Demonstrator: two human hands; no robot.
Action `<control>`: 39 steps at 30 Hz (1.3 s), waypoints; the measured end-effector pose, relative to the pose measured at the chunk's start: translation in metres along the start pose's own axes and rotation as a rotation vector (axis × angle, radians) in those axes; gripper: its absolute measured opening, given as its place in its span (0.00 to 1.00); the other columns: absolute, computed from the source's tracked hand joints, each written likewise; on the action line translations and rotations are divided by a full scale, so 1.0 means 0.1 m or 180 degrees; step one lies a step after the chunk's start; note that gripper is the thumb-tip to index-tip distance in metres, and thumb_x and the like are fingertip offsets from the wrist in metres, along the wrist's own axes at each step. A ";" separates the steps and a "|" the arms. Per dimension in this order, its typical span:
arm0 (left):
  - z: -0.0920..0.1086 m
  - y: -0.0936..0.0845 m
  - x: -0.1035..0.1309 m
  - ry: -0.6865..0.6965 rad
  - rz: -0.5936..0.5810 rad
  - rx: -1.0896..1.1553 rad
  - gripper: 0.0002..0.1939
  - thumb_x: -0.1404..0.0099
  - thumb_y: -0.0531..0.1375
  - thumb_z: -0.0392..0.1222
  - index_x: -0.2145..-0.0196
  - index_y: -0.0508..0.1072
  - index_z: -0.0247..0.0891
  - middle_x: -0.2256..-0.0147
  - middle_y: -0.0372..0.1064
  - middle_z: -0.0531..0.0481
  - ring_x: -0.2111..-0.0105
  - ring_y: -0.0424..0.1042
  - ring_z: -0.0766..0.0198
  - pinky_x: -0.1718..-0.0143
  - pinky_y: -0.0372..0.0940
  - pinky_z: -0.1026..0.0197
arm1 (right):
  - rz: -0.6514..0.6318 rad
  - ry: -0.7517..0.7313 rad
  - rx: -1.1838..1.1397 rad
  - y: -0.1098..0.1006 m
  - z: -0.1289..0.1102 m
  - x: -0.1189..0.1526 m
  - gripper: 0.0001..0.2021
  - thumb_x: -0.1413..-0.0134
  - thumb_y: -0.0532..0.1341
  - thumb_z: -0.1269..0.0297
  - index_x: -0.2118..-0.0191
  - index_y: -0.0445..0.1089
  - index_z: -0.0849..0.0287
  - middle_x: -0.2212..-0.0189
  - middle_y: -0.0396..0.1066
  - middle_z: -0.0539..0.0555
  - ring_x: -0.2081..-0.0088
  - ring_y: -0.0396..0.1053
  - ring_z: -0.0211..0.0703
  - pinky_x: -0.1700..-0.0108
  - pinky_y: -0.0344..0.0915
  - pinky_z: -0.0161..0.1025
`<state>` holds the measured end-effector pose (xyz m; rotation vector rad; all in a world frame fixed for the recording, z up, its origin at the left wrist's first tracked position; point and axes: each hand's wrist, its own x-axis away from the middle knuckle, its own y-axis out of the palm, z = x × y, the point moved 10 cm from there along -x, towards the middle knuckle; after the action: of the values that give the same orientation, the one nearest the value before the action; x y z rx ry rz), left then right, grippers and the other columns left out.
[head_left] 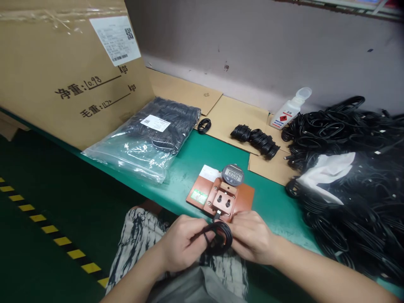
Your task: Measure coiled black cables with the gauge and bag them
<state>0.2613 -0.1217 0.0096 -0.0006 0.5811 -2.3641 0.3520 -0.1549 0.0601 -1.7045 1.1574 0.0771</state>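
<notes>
A coiled black cable (224,233) is held between my two hands over the table's front edge. My left hand (186,242) pinches the coil's left side with thumb and fingers. On its right side, the curled fingers of my right hand (251,235) grip the coil. The cable's plug (217,215) points away from me, at the front of a brown gauge fixture (224,201); whether it is inserted, I cannot tell. A round digital gauge (232,174) reading about zero tops the fixture.
A large cardboard box (104,97) and a clear bag of cables (151,134) lie left. Coiled cables (255,139) and a white bottle (288,110) are at the back. A heap of black cables (353,134) with a white cloth (328,174) covers the right.
</notes>
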 end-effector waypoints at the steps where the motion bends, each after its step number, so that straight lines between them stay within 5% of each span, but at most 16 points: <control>1: -0.01 0.00 0.00 -0.0010 0.0002 0.0026 0.16 0.30 0.50 0.38 0.76 0.54 0.41 0.80 0.49 0.58 0.80 0.51 0.69 0.76 0.47 0.61 | 0.0010 0.0001 -0.0013 0.00 0.00 0.00 0.10 0.33 0.51 0.70 0.56 0.69 0.63 0.82 0.64 0.49 0.81 0.60 0.38 0.76 0.54 0.37; 39: -0.13 0.03 -0.03 -0.0523 -0.0073 0.0564 0.17 0.27 0.49 0.45 0.74 0.60 0.37 0.77 0.52 0.56 0.77 0.54 0.69 0.74 0.50 0.65 | 0.0270 0.0397 -0.0448 -0.03 0.13 -0.02 0.06 0.38 0.55 0.74 0.62 0.69 0.62 0.80 0.67 0.49 0.81 0.61 0.36 0.76 0.53 0.36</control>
<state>0.2630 -0.1165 -0.0031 -0.1212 0.2934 -2.4019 0.3586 -0.1434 0.0569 -1.8038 1.3439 0.1082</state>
